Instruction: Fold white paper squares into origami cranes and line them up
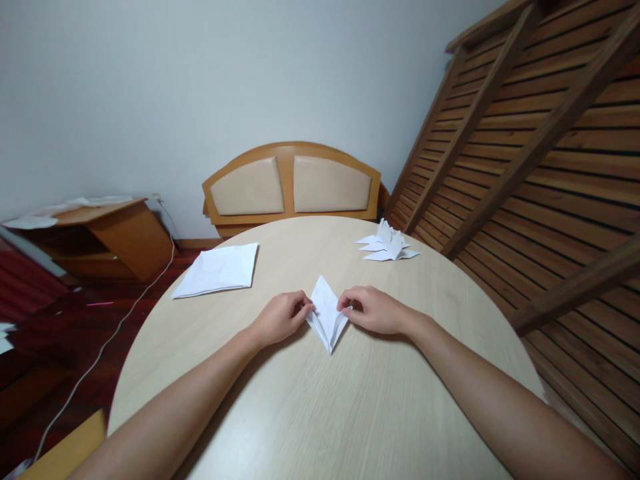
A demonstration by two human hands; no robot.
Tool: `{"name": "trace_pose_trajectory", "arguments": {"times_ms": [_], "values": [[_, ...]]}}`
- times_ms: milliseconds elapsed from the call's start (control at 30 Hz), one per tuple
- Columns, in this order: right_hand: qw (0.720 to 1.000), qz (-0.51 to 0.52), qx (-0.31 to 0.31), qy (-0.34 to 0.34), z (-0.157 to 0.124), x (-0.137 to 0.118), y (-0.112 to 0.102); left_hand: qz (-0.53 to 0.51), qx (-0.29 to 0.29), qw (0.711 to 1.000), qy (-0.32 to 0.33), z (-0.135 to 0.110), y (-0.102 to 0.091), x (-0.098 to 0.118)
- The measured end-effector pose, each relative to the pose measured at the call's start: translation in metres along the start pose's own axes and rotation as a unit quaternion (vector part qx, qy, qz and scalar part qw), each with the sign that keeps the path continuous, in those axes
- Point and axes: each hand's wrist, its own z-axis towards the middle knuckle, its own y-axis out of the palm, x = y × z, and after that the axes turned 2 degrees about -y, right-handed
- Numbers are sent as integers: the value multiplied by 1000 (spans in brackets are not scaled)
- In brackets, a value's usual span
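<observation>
A white sheet of paper folded into a kite or diamond shape (326,308) lies on the round table in front of me, one tip pointing away and one toward me. My left hand (284,316) pinches its left corner between thumb and fingers. At the right corner, my right hand (374,309) grips the paper the same way. Flaps along the near half stand a little open around a centre crease. Beyond my right hand sit several finished-looking white folded paper cranes (387,243), bunched together. Left of my left hand is a flat stack of white paper (217,269).
The pale round wooden table (400,407) spans the foreground. A headboard with cream panels (287,180) stands behind it against the wall. Tall wooden slats (530,147) lean at the right. A low cabinet (115,240) and a white cable (120,327) are at the left.
</observation>
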Motion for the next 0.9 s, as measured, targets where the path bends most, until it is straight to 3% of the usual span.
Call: {"name": "trace_pose_trajectory", "arguments": {"times_ms": [167, 533, 900], "values": [[999, -26, -14, -27, -1, 1, -1, -7, 7, 1000, -1, -1, 0, 0], [997, -40, 47, 46, -2, 7, 1, 8, 6, 999, 45, -7, -3, 5], [990, -49, 101, 87, 7, 1, 14, 47, 103, 988, -109, -1, 15, 18]]}}
